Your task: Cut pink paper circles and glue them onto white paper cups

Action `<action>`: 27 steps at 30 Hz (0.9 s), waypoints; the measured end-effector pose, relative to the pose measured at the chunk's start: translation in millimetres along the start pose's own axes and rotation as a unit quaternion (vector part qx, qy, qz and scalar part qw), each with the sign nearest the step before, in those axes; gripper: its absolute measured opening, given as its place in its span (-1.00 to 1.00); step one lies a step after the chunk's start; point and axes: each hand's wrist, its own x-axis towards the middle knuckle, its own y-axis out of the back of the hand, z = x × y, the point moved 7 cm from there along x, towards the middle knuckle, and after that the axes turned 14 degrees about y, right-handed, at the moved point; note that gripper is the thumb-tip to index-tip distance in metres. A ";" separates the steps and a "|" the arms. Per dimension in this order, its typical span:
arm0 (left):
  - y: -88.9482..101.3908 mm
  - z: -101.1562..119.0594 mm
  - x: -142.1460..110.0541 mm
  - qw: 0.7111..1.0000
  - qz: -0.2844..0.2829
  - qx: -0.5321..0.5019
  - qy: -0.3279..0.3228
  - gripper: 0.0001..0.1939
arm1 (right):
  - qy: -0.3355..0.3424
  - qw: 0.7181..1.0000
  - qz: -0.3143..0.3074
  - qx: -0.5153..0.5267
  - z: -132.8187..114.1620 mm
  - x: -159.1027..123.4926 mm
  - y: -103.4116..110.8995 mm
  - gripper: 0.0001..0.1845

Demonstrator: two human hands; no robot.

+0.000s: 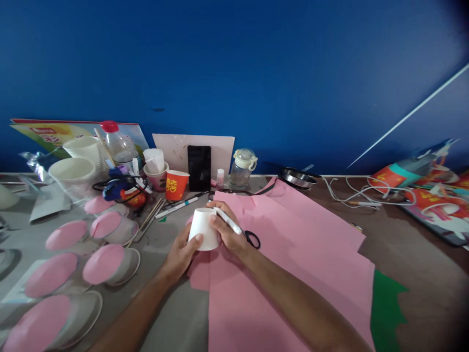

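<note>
A plain white paper cup (202, 230) is upside down between my hands, over pink paper. My left hand (184, 249) grips it from the left, thumb on its front near the rim. A white marker (227, 221) is held in my right hand (227, 233), its end slanting down to the right, while the fingers also reach the cup's right side. Beneath lie large sheets of pink paper (289, 264). The black handle of a pair of scissors (252, 239) shows just right of my right hand.
Several white cups topped with pink paper (103, 264) stand at the left. Behind are stacked paper cups (73, 171), a red cup (176, 185), a phone (200, 168) and a clear bottle (242, 168). Green paper (386, 308), a tape roll (298, 177) and white cables (344, 195) lie right.
</note>
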 end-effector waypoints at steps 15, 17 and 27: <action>-3.8 6.7 -2.8 1.000 0.014 0.017 0.008 -0.38 | 0.063 0.991 0.081 -0.082 -11.0 5.3 9.6 -0.74; -0.4 4.5 -2.0 0.999 0.029 -0.010 0.012 -0.37 | 0.100 0.989 0.095 -0.045 -15.3 7.3 13.0 -0.69; 3.3 -1.0 1.4 0.992 0.022 -0.119 0.041 -0.45 | 0.185 0.980 0.058 -0.038 -36.2 0.6 9.2 -0.64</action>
